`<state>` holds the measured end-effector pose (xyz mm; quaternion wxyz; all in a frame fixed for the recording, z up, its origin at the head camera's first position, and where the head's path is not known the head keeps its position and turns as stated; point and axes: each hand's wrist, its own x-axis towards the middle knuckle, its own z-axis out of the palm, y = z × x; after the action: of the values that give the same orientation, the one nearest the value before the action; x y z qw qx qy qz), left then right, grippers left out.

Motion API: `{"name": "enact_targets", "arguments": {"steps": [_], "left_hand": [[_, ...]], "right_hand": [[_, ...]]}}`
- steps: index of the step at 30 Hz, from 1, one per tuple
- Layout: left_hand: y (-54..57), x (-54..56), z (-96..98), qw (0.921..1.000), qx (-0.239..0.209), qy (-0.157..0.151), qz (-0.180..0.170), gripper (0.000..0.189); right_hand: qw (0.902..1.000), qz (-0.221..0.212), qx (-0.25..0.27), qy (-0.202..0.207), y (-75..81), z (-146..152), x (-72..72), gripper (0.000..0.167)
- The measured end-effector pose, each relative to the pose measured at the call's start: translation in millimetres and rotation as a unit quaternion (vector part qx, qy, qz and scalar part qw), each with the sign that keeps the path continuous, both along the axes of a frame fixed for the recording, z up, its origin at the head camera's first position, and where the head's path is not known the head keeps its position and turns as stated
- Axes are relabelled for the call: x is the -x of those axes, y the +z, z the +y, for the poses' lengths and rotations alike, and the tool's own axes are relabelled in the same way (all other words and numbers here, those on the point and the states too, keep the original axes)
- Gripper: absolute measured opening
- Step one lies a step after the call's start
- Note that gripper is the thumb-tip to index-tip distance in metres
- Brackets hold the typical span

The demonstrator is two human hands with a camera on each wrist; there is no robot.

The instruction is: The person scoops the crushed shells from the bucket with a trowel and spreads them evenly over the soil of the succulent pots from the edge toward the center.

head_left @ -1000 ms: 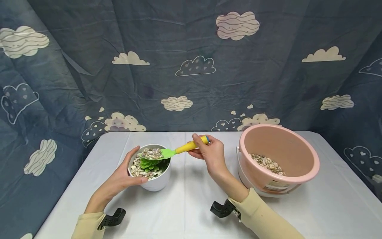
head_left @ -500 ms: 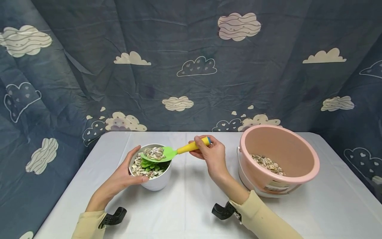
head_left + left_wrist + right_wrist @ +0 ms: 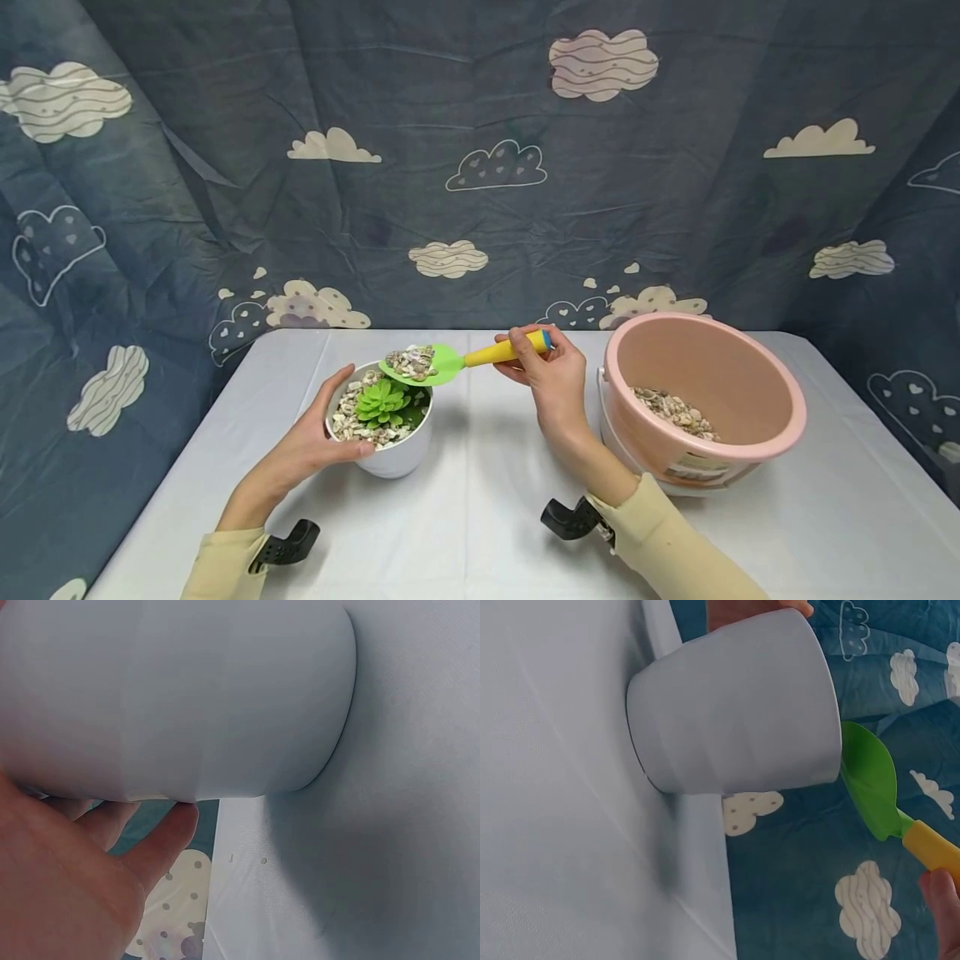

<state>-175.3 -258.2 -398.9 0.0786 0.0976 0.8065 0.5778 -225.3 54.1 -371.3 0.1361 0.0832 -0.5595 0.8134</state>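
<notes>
My left hand (image 3: 311, 442) holds a white pot (image 3: 397, 457) by its left side, thumb at the near rim and fingers around the far side. In the pot a green succulent (image 3: 382, 402) sits among pale pebbles (image 3: 347, 421). My right hand (image 3: 557, 379) grips the yellow handle of a small green shovel (image 3: 447, 365). Its blade, heaped with small stones (image 3: 412, 362), is over the pot's far right rim. The left wrist view shows the pot's smooth wall (image 3: 180, 690) with fingers (image 3: 169, 836) against it. From the right wrist, the blade's green underside (image 3: 870, 776) appears beside the pot's rim.
A pink bucket (image 3: 622, 437) with small stones (image 3: 672, 412) at its bottom stands on the right, beyond my right forearm. White cloth covers the table (image 3: 487, 533). A dark blue curtain (image 3: 480, 100) with clouds hangs behind the table's far edge.
My right hand has moved right and slightly away, taking the loaded shovel from over the succulent to the pot's far right rim. The succulent is now more exposed. My left hand stays on the pot.
</notes>
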Motion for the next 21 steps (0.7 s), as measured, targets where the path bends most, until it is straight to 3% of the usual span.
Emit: {"name": "enact_targets", "arguments": {"steps": [9, 21], "left_hand": [[0.2, -0.1, -0.7, 1.0000, -0.001, -0.003, 0.000, 0.109], [0.1, -0.1, -1.1, 1.0000, 0.002, -0.003, -0.003, 0.108]], "right_hand": [[0.9988, 0.029, -0.038, -0.010, 0.4, 1.5, -0.2, 0.035], [0.9919, 0.087, -0.091, -0.019, 1.8, -1.0, 2.9, 0.028]]}}
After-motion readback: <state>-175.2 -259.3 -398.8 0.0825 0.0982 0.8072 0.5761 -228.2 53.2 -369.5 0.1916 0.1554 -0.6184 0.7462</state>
